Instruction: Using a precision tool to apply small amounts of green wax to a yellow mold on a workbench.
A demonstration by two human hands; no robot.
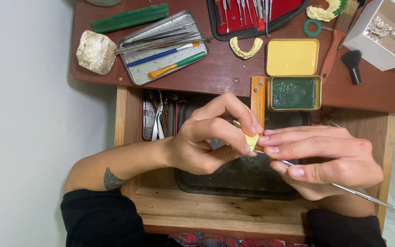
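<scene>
Both hands met over the open drawer in front of the worktop (225,73). Her or his left hand (206,137) was curled shut around a small pale-yellow piece (251,139), pinched between thumb and the first two fingers so that only its edge showed. That piece sat just beside the wooden peg (258,98) jutting from the worktop's front edge. Opposite it, the right hand (325,160) was closed in a pen-like grip on a thin metal instrument (357,194), whose long handle ran out past the palm to the lower right. Its working tip pointed toward the yellow piece but was hidden behind the fingers, so contact could not be confirmed.

As a judgement, the shaping looked to be mid-way: the piece was in hand and under the tool, and dusty debris lay in the dark tray (243,176) beneath. How much of its surface was finished could not be told.

Behind, on the worktop, sat an open tin (294,93) of green material with its yellow lid (292,56) folded back. Near it lay a yellowish dental arch model (246,47), a metal tray (136,73) of brushes and tools, and a pale stone block (96,51).
</scene>
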